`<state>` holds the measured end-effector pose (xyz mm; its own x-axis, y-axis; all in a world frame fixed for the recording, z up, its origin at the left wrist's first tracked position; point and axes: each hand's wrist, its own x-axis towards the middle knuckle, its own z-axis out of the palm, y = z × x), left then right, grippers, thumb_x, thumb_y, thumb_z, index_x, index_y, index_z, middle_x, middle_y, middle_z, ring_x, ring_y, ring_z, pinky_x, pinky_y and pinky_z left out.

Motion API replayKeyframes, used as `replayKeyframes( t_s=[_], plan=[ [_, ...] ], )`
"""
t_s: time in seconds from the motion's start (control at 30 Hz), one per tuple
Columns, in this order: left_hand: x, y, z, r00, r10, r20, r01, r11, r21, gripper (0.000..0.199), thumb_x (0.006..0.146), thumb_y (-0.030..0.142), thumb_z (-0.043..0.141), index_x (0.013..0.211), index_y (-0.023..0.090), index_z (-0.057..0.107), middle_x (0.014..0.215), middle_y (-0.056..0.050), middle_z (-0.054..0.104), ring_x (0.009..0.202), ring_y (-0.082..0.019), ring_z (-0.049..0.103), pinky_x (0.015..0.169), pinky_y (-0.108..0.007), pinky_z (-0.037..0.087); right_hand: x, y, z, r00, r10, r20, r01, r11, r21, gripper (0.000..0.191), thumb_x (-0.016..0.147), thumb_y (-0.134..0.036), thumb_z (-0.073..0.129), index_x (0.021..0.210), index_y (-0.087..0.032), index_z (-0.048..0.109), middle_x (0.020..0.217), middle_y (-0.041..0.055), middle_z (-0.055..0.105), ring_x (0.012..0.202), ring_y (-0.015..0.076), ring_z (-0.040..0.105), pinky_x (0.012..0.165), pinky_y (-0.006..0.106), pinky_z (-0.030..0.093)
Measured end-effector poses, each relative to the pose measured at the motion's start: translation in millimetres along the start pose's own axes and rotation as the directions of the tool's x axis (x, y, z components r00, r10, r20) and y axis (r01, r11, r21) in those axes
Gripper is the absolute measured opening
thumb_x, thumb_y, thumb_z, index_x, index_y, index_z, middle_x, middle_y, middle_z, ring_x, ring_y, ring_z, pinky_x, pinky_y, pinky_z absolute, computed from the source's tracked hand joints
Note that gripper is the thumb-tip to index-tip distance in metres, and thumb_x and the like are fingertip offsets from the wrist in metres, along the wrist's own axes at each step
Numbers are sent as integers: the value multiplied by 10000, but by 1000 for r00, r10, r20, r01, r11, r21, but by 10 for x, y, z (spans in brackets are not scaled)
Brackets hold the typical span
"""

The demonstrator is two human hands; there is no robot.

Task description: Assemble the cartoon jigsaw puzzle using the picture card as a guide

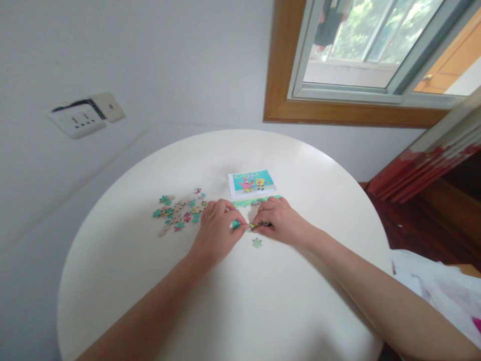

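Note:
Both hands meet over the middle of a round white table (225,306). My left hand (220,225) pinches a small teal puzzle piece (236,224). Close beside it, my right hand (277,220) grips several dark and yellow puzzle pieces (265,224), partly hidden by its fingers. The fingertips of the two hands nearly touch. Behind them lies a joined strip of green puzzle pieces (246,202), partly covered by the hands. A picture card with cartoon figures (252,183) is just beyond it. One pale green piece (257,242) rests on the near side of the hands.
Loose puzzle pieces (178,213) are spread left of my left hand. A wall socket (78,119) is at the upper left, a wood-framed window (285,108) at the upper right. A red and white curtain (424,160) hangs at right, above white fabric (436,291).

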<state>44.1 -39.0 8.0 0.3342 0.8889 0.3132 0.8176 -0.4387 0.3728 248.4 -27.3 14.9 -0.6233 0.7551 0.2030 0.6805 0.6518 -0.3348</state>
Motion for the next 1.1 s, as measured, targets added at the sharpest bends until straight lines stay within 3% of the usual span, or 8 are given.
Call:
replayKeyframes(
  t_s=[0.5,0.67,0.9,1.1],
  plan=[
    [-10,-29,23,999,39,3,-40,999,36,36,783,257,685,815,248,697,990,-46,512,1001,-253,453,931,-425,393,-6,-9,-10,1000,-6,-1,6,1000,-5,125,842,-334,675,904,-237,724,905,33,655,938,199,527,766,320,274],
    [37,-95,-54,995,60,-76,-57,997,49,137,878,279,567,905,223,689,961,-59,521,967,-237,484,925,-409,402,-6,-3,-5,1000,-6,9,6,1000,-3,133,837,-336,681,918,-242,726,915,40,657,944,202,530,781,323,279],
    [49,-126,-150,995,53,-87,-50,998,47,192,850,180,537,973,214,680,962,-63,533,983,-248,494,944,-416,399,-20,-17,-50,1000,-17,-17,17,1000,-11,163,863,-343,640,972,-247,715,933,37,660,944,204,538,779,326,299],
    [40,-99,-144,997,37,-75,-34,998,44,232,835,139,504,977,214,672,980,-65,543,982,-246,497,941,-406,400,-43,-33,-83,992,-94,-88,98,994,47,299,852,-127,553,1073,-262,703,1036,50,640,953,187,544,825,319,346]
  ],
)
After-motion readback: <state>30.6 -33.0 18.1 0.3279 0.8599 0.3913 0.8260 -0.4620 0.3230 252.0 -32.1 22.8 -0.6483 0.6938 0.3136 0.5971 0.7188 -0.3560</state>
